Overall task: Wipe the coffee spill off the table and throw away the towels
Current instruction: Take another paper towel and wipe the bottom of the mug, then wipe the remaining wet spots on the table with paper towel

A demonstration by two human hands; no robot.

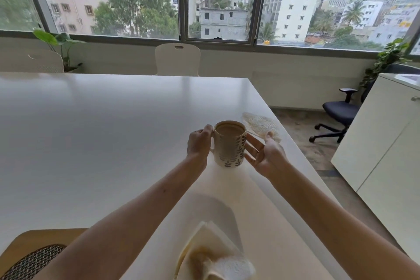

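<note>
A cream mug [230,145] with a dark leaf pattern stands on the white table [95,125], filled with milky coffee. My left hand [198,144] is closed on the mug's handle at its left side. My right hand [264,153] is open, palm toward the mug's right side, fingers spread and close to or touching it. A stained paper towel [261,124] lies flat just behind my right hand near the table's right edge. A second crumpled, coffee-stained towel [216,254] lies at the table's near edge between my forearms.
A white chair [177,59] stands at the table's far side, and a wooden chair with a woven seat [31,254] at the near left. A black office chair [338,116] and a white cabinet [381,143] stand to the right. Potted plants [59,45] sit under the windows.
</note>
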